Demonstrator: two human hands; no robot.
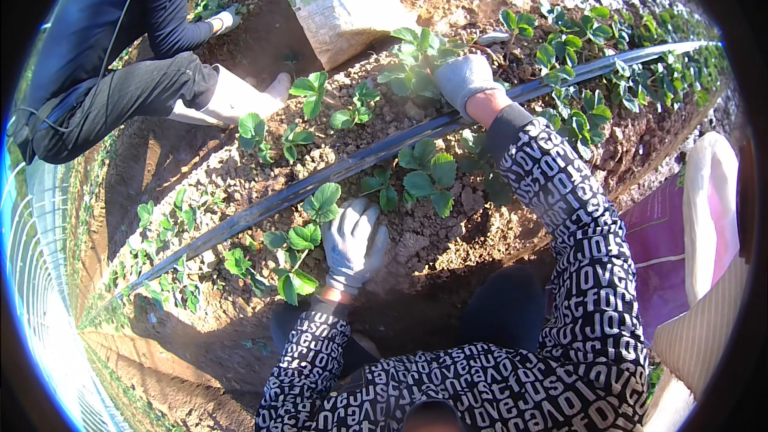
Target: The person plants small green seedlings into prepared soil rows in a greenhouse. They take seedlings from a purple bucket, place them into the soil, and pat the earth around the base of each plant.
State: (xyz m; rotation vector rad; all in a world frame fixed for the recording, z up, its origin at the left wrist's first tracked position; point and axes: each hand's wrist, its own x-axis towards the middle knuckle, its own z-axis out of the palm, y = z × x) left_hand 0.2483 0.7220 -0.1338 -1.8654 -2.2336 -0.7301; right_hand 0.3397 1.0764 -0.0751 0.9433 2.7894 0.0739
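Observation:
My left hand [354, 243], in a pale knit glove, rests fingers down on the soil beside a small strawberry plant [324, 203]; its fingertips are hard to make out and I see nothing held. Across the black drip tape [372, 156], my right hand [465, 79], gloved too, is bent down at the edge of a leafy strawberry plant [414, 63]. Its fingers are hidden behind the back of the hand, so I cannot tell whether they grip the plant. More strawberry plants [429, 174] grow on the raised soil bed between my hands.
At the upper left a co-worker [174, 18] in dark clothes and pale boots crouches across the bed, gloved hands at other plants. A white printed sack [342, 0] lies at the top. Purple and white sacks [660, 240] stand at the right. A furrow [414, 318] runs below me.

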